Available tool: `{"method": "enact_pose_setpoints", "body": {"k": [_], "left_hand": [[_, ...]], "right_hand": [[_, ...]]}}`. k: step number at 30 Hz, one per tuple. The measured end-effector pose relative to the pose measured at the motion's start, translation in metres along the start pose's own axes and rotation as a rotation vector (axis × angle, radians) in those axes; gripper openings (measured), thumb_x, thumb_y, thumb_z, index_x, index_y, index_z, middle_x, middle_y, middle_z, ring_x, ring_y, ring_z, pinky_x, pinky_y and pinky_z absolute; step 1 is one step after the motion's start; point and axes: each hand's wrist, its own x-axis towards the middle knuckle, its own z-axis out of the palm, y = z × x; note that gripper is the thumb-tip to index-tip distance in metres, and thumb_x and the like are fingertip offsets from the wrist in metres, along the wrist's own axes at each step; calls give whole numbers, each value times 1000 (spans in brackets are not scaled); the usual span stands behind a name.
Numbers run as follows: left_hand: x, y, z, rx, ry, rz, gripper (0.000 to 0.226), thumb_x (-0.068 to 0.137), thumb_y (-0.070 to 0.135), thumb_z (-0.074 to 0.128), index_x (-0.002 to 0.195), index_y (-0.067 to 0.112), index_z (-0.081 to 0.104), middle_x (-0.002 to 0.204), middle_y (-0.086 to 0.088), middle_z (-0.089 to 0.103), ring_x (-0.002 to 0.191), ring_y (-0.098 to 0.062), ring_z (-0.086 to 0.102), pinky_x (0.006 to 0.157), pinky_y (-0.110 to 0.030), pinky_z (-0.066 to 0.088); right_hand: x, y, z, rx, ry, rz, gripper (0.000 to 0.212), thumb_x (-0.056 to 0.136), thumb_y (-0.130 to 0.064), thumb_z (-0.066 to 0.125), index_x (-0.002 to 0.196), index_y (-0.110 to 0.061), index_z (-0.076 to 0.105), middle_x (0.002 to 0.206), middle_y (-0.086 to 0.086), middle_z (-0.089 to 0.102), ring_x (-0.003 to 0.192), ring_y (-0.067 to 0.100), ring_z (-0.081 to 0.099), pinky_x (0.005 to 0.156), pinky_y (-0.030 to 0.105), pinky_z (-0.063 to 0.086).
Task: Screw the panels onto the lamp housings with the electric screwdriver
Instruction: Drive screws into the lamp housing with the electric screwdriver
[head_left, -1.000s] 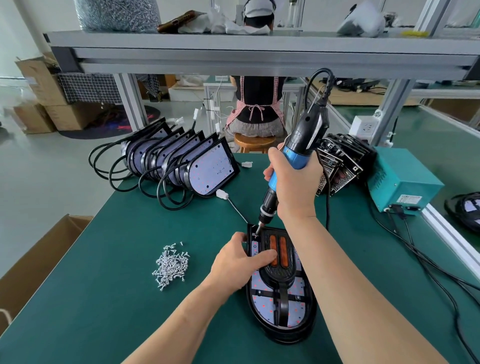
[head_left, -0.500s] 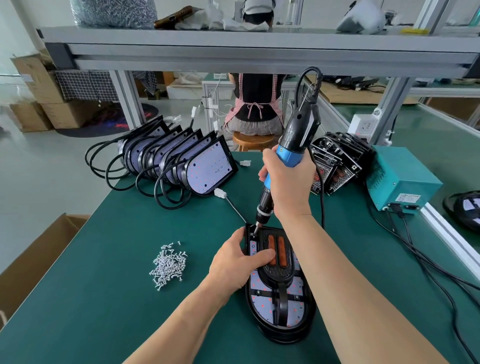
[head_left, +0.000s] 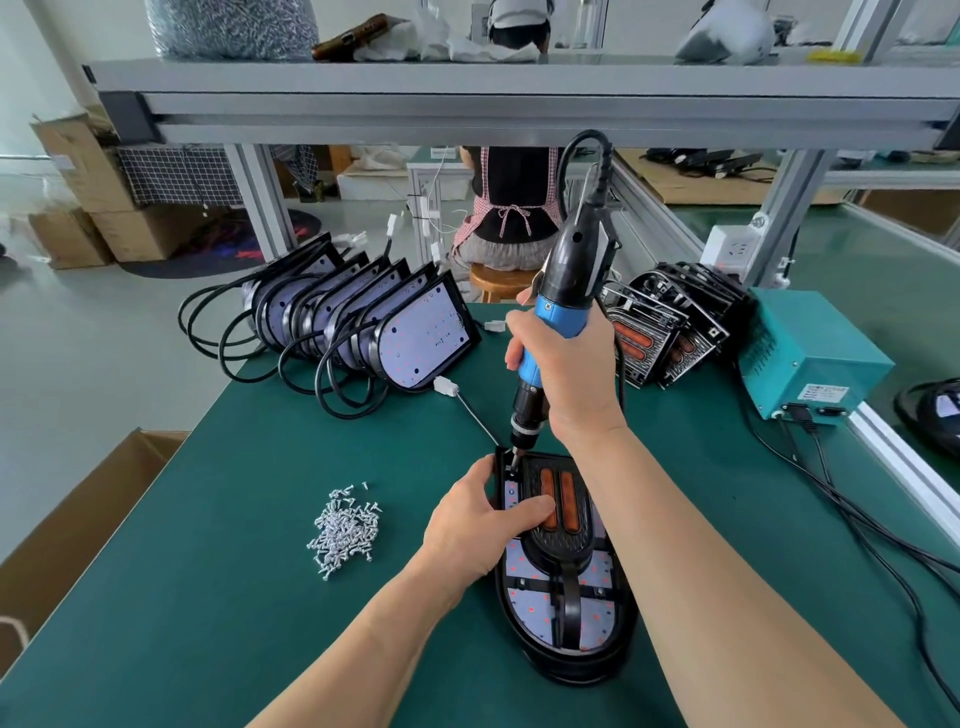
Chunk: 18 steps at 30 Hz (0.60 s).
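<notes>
From where I stood, the job looked to be near its start. Only 1 lamp housing (head_left: 566, 662) lay flat on the green bench mat (head_left: 208, 597), close in front of the person, with a black panel (head_left: 558, 535) seated in it. The right hand (head_left: 569, 374) was wrapped around the blue grip of the electric screwdriver (head_left: 563, 296), which stood nearly upright, its bit down in the far-left corner of that housing. I could not tell whether the other corners had screws in them. The left hand (head_left: 478, 525) steadied the work, thumb hooked at the housing's far-left rim and a finger laid across the panel beside 2 orange strips.

A good deal seemed left to do. A row of housings (head_left: 410, 338) leaned against each other at the far left of the bench, their pale circuit boards bare and their black cables looped loosely beside them. On the far right a stack of panels (head_left: 670, 322) stood unused, next to a teal power box (head_left: 810, 358). A heap of screws (head_left: 345, 530) sat to the left of the housing, within reach.

The housing was a dark, smooth shell, rounded at the near end and squared at the far end. The panel was moulded black, ribbed, with a narrow stem running down over the pale board dotted with red. The screws were small, bright metal. The mat looked matte and slightly yielding, the screwdriver glossy black above its blue plastic grip.
</notes>
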Motion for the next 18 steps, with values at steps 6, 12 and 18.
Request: {"method": "enact_pose_setpoints", "body": {"k": [6,12,18], "left_hand": [[3,-3,0,17,-34,14,68,65,58,81,125,37,55,107,17,75,104,-14,71,99,-43,52],[2,-4,-2,33,-39,29,56,66,58,80,116,42,57,104,18,75,101,-11,71,98,-42,53],[0,-3,-2,22,-25,23,54,66,58,80,113,44,58,104,17,75,100,-12,72,99,-43,52]], "right_hand": [[2,-37,-4,86,-73,-108,16,82,-2,72,88,-8,58,64,-2,59,47,17,53,50,25,46],[23,-83,-44,-79,105,-98,20,83,-12,77,85,-15,58,57,-2,58,46,16,53,47,25,47],[11,-32,-110,-524,272,195,33,82,-34,81,99,-15,59,69,-1,64,46,7,61,47,25,52]]}}
